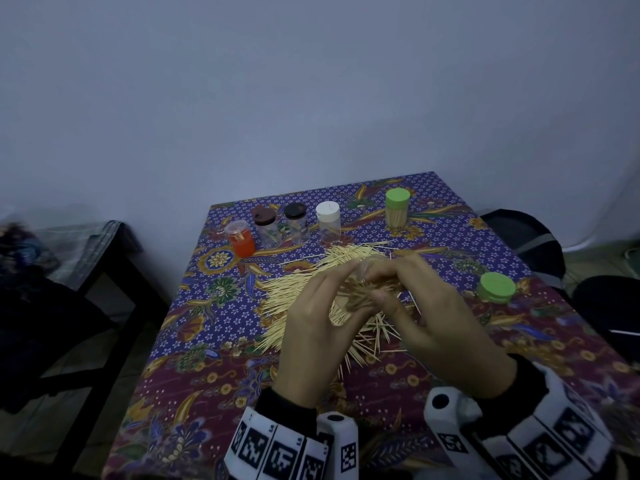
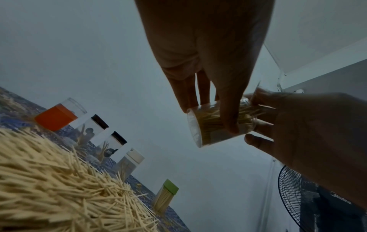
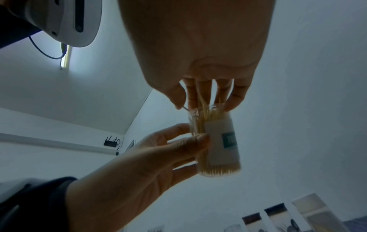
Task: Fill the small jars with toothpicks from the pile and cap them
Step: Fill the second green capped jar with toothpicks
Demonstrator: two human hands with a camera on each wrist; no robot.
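My left hand (image 1: 332, 299) grips a clear labelled jar (image 3: 220, 146), tilted above the toothpick pile (image 1: 298, 296) and packed with toothpicks. My right hand (image 3: 206, 100) pinches a small bunch of toothpicks (image 3: 204, 102) at the jar's open mouth. In the head view my fingers hide most of the jar. A loose green cap (image 1: 496, 287) lies to the right of my hands. Along the back stand an orange jar (image 1: 241, 238), a brown-lidded jar (image 1: 266, 223), a black-lidded jar (image 1: 296, 220), a white-lidded jar (image 1: 328, 220) and a full green-capped jar (image 1: 397, 207).
The table wears a patterned purple cloth (image 1: 214, 341) and stands against a pale wall. A dark bench (image 1: 104, 258) sits to the left, dark bags (image 1: 526, 237) to the right. A floor fan (image 2: 298, 196) shows in the left wrist view.
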